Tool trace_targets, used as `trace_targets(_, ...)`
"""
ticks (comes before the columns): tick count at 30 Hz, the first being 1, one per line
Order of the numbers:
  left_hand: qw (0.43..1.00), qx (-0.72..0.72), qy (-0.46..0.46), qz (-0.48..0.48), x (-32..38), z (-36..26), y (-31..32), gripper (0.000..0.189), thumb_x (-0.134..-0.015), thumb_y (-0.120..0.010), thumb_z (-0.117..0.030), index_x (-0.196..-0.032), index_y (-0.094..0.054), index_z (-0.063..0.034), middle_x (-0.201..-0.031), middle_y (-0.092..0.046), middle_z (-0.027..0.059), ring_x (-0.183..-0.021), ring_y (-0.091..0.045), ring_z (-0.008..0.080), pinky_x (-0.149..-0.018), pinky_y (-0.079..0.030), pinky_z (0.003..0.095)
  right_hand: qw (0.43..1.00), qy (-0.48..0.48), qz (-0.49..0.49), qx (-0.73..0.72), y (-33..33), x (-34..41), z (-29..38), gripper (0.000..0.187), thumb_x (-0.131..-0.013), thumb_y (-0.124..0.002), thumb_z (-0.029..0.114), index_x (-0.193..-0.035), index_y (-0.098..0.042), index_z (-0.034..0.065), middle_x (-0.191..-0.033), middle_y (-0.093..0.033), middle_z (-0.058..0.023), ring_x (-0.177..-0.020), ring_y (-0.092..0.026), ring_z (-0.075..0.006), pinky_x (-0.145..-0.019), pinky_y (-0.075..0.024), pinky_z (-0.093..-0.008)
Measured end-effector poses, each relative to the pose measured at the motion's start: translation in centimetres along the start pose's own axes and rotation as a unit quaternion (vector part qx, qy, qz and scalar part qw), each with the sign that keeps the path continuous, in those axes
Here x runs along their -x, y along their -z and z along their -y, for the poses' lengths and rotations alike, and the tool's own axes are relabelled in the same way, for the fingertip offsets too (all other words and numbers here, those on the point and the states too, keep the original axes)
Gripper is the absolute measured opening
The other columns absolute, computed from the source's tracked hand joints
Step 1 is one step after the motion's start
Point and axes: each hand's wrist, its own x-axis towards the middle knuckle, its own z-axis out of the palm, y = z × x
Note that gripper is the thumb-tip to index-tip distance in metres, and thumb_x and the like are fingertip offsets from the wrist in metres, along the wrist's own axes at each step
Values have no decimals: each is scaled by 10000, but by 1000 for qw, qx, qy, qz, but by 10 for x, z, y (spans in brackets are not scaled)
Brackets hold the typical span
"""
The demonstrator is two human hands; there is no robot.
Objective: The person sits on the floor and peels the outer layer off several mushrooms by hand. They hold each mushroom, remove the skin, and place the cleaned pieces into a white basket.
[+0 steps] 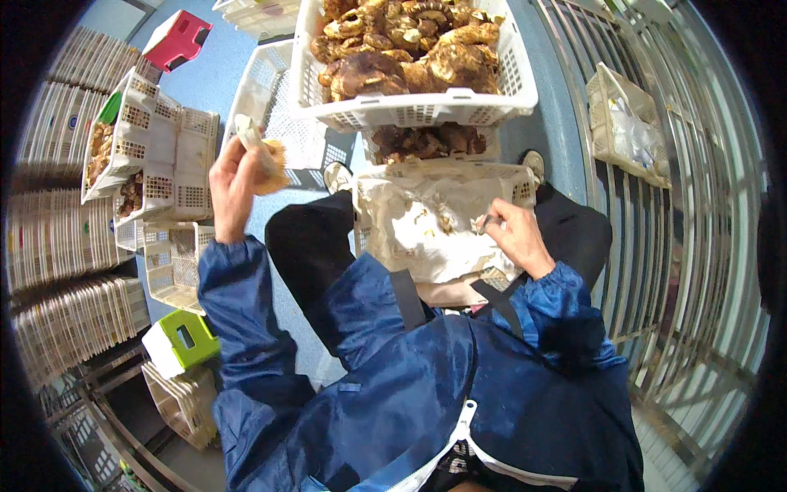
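Note:
Raised at the left, my left hand [232, 184] grips a mushroom [274, 169] with a tan cap and a pale stem; it is slightly blurred. My right hand [516, 237] is closed around a small dark metal blade [489, 224], probably a short knife, most of which the fingers hide. Something pale clings near its tip. Below that hand, between my knees, sits a plastic crate [369, 178] lined with a white sheet [393, 246], where mushroom trimmings [430, 224] lie scattered.
Brown mushrooms [430, 61] heap a white crate [522, 92] ahead, above a lower crate with darker mushrooms [424, 142]. An open crate [270, 74] stands left of it. Stools [181, 43], crates [163, 141] and stacked crates [67, 227] line the left; metal racks [670, 246] the right.

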Motion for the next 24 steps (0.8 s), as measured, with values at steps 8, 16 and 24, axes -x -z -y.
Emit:
trace_targets(8, 967, -219, 119, 57, -115, 221, 42, 319, -934, -516, -313, -919, -616, -11, -723, -651, 91, -705, -631, 172, -632, -486, 322, 995, 14, 65, 70, -13, -16, -9, 176, -691, -565, 95, -824, -585, -19, -794, -565, -170, -770, -572, -361, -685, -451, -414)
trace_targets(16, 862, -415, 282, 76, -144, 322, 32, 495, -843, -566, -313, -1283, -462, -111, -1141, -606, 204, -1063, -571, 370, -915, -432, 478, 990, 46, 79, 105, -15, -33, -19, 228, -705, -589, 67, -916, -623, -10, -855, -606, -134, -856, -587, -290, -729, -476, -372)
trace_targets(24, 694, -640, 162, 286, -77, 332, 6, 626, -733, -702, -471, -1233, -552, -126, -1283, -529, 99, -1240, -451, 278, -1044, -218, 649, 981, -126, 142, 30, -13, -42, -5, 209, -737, -588, 68, -933, -631, 10, -835, -605, -114, -782, -575, -210, -620, -457, -333)
